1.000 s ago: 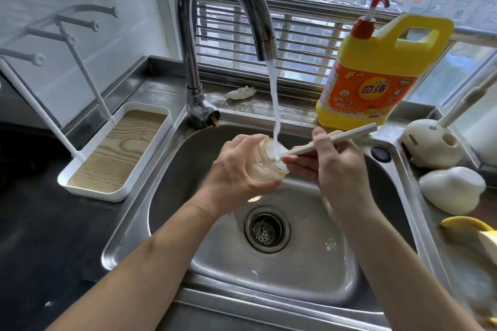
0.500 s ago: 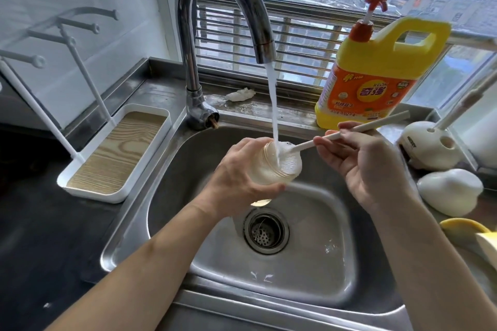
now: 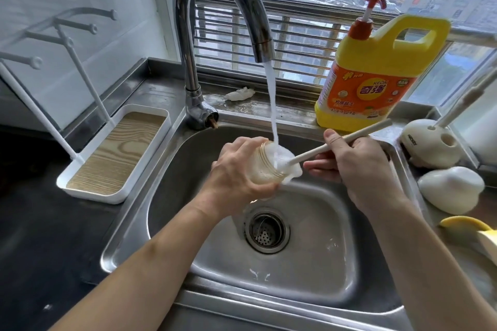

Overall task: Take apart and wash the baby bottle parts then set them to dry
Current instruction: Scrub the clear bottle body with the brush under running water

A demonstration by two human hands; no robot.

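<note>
1. Bare left forearm [image 3: 150, 258] enters from the lower left and angles up to the right; the wrist is roughly straight.
2. The left grip [image 3: 236, 172] has its back towards the camera, with fingers and thumb curled round the bottle [image 3: 265, 169].
3. Bare right forearm [image 3: 419, 250] enters from the lower right and angles up to the left.
4. The right grip [image 3: 360, 166] pinches the brush handle [image 3: 349, 137], thumb on top and fingers [image 3: 320, 169] beneath, pointing left.
5. The two grips are near each other and are not in contact.
</note>
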